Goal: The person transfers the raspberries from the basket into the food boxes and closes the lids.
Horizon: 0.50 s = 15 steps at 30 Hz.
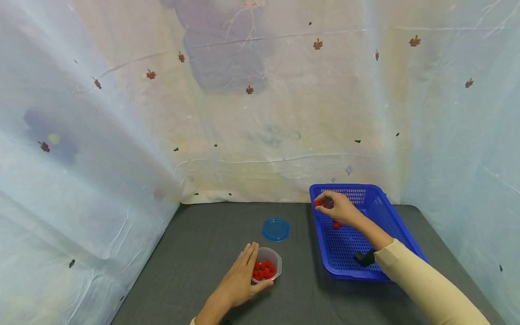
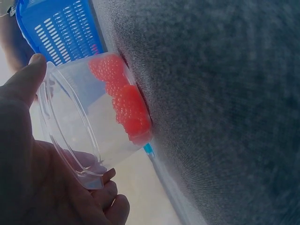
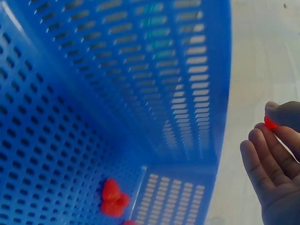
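Note:
My left hand (image 1: 239,277) holds a clear plastic tub (image 2: 101,112) on the table, its thumb at one side of the rim and the fingers around the other. Several bumpy red raspberries (image 2: 126,105) lie at the tub's bottom. Over the far left part of a blue basket (image 1: 345,250), my right hand (image 1: 339,208) pinches one raspberry (image 3: 270,122) between thumb and fingertips. In the right wrist view it is above the basket's rim. More raspberries (image 3: 114,198) lie on the basket floor near a corner, partly hidden by the right hand in the head view.
A round blue lid (image 1: 276,229) lies flat on the dark grey table (image 1: 203,253), just beyond the tub. The basket's raised, slotted walls stand to the right of tub and lid. A patterned sheet (image 1: 284,113) hangs behind the table and along both sides.

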{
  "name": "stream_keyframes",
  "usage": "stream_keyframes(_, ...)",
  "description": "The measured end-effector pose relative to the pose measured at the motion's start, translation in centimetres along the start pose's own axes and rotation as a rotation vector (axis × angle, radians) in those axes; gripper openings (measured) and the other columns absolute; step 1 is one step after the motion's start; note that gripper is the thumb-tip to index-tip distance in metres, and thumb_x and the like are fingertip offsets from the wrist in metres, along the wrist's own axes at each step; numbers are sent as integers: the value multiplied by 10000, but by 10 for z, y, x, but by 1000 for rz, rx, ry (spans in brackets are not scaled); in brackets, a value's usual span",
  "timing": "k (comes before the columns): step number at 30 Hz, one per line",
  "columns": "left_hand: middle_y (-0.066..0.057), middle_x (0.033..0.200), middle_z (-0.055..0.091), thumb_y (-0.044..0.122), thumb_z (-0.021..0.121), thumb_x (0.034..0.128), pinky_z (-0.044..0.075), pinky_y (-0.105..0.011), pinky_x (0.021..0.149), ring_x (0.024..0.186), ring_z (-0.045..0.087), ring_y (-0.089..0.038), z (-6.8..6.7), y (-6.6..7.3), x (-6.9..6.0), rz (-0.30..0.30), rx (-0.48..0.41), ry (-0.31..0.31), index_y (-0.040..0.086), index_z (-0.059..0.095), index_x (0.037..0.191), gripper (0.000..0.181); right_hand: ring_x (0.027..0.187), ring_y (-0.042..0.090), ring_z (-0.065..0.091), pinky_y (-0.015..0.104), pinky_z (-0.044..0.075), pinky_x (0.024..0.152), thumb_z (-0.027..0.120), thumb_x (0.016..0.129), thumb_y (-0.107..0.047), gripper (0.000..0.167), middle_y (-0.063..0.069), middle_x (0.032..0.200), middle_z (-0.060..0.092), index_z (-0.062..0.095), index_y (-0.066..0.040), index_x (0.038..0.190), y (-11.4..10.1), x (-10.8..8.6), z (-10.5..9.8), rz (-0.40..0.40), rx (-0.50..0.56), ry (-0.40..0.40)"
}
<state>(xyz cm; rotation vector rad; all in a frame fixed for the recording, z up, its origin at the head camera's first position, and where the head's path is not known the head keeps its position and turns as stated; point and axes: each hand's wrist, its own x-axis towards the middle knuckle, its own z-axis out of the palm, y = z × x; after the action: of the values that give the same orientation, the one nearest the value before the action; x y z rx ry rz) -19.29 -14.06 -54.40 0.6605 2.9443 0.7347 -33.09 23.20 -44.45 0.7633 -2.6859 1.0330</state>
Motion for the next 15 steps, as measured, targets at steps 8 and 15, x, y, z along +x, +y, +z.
stream_keyframes(8, -141, 1783, 204, 756, 634, 956, 264, -613, 1294, 1645, 194, -359, 0, -1, 1, 4, 11, 3, 75, 179, 1728, 1125, 993, 281, 728, 545, 626, 921, 788, 993, -91, 188, 77, 1080, 746, 737, -38, 1167, -21, -1, 8, -50, 36, -16)
stream_keyframes(15, -134, 1786, 193, 763, 630, 954, 256, -609, 1298, 1648, 182, -355, 0, 0, 1, -4, 12, -3, 75, 174, 1729, 1132, 960, 230, 733, 438, 645, 874, 792, 993, -101, 172, 46, 1056, 748, 738, -56, 1150, -42, -4, 17, -59, 65, -47)
